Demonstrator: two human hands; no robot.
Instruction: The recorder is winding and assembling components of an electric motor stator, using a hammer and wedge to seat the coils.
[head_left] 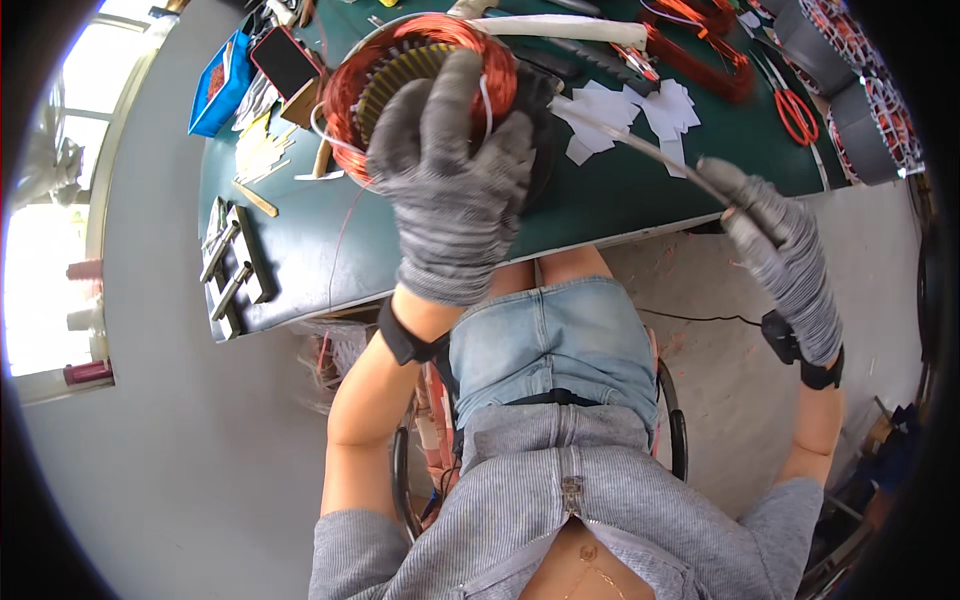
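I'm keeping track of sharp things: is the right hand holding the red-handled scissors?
No, the right hand holds a long thin tool, while the red-handled scissors lie on the green table.

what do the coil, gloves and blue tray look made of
Coil: probably enamelled copper wire, judging by glossy orange-red strands. Gloves: matte knitted yarn, from the grey striped ribbing; fibre unclear. Blue tray: likely moulded plastic, given its smooth, evenly coloured walls.

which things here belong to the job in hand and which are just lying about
In use, it seems:
- copper-wire-wound ring, at the gloved left hand
- slim rod, held in the gloved right hand

Probably just lying about, untouched:
- phone
- blue tray
- red-handled scissors
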